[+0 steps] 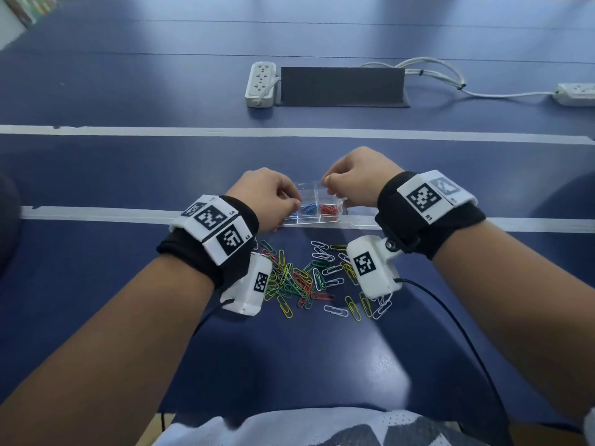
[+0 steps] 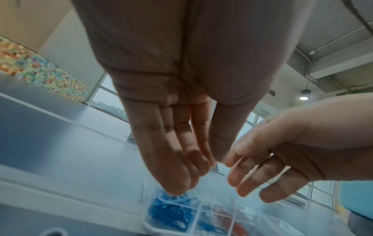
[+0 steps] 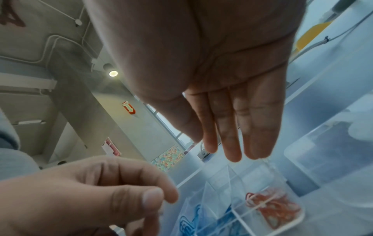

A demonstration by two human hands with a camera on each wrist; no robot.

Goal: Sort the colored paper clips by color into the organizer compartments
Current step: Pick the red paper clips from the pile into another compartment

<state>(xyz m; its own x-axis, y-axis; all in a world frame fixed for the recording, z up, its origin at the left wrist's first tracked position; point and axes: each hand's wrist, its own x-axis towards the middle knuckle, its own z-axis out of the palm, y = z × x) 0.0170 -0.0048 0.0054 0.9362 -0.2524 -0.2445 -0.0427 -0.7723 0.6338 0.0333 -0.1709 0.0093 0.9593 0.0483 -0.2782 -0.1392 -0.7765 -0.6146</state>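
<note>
While both hands hang over the clear plastic organizer [image 1: 317, 210] at the centre of the head view, neither grip plainly has hold of a clip. From its wrist camera the left hand [image 2: 175, 127] shows its fingers [image 2: 177, 175] extended downward and close together, tips just above the compartment of blue clips [image 2: 169, 214]; nothing is visible between them. The right hand [image 3: 228, 95] likewise shows long, nearly straight fingers [image 3: 234, 143] pointing down toward the organizer's far compartments, with no clip seen in them. In the head view its knuckles hide the fingertips, so I cannot tell whether something tiny is pinched there.

Inside the organizer, blue clips fill the left compartments and red clips [image 1: 330, 210] lie in the compartment right of them, lower centre of the box. The unsorted pile of paper clips [image 1: 309, 278] — green, yellow, orange, red and white — is spread on the blue worktop [image 1: 128, 172] below the organizer in the frame, between the 2 wrists.

A white power strip [image 1: 260, 84] and a dark cable flap [image 1: 341, 86] sit in the upper centre.
</note>
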